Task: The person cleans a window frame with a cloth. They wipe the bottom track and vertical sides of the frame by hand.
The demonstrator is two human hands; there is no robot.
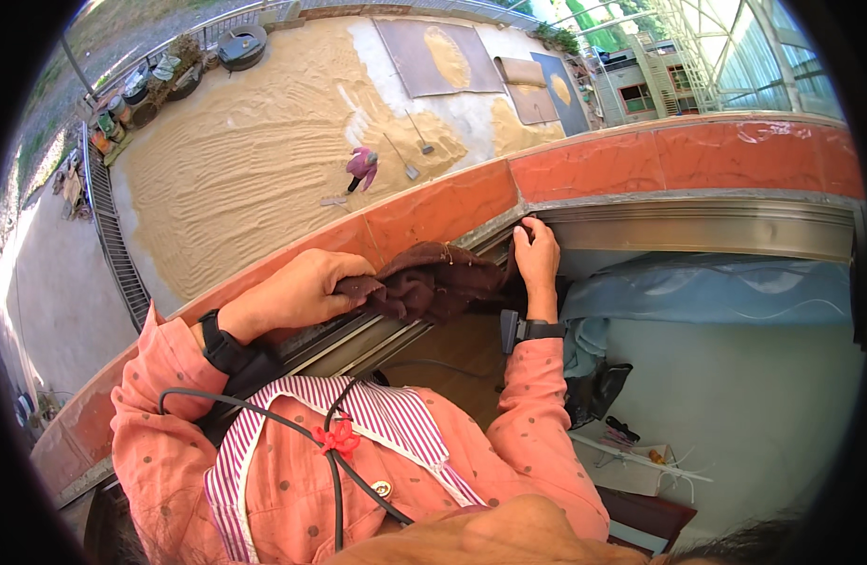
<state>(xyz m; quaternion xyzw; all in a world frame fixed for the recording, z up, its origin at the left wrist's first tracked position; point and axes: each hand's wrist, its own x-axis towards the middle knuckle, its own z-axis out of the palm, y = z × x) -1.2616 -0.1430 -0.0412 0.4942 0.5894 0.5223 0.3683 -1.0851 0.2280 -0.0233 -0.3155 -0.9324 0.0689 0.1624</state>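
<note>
A crumpled dark brown cloth (433, 282) lies along the metal window track (377, 342), bunched between my two hands. My left hand (303, 286) grips its left end between thumb and fingers, above the outer ledge. At the corner of the window frame, my right hand (537, 251) has thumb and fingertips pinched together on the cloth's narrow dark end. That end is partly hidden behind the fingers. A reddish-orange tiled ledge (433, 219) runs just beyond the track.
Far below, a person (362, 168) stands amid spread grain (250, 155), near long-handled tools (411, 171). Right of me, a metal frame rail (695, 226) borders a room with blue fabric (702, 289). Black cables (335, 487) hang across my chest.
</note>
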